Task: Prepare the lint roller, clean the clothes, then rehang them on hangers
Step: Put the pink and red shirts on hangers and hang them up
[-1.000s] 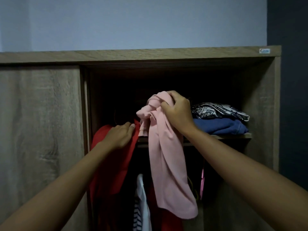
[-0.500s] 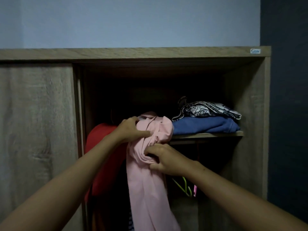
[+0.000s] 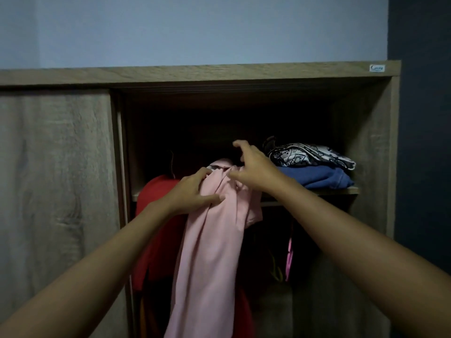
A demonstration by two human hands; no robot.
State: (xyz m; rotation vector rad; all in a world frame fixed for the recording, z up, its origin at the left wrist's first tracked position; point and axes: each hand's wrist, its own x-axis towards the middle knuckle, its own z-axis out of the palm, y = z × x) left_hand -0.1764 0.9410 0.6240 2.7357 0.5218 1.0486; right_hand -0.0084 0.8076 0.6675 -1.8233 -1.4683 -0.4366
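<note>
Head view: the left hand is gripping the pink garment at its bunched top, fingers and thumb curled into the fabric. The cloth is hanging straight down below that hand, before the open wardrobe. The right hand is hovering just right of the left, fingers spread and half-curled, plainly holding nothing, thumb touching the garment's top. Right of it, a folded blue garment is lying on the shelf. Left of the left hand, a red garment is hanging. No lint roller is showing. Judged step: handling the garment at the wardrobe. The next move is calling for a second grip on the collar.
</note>
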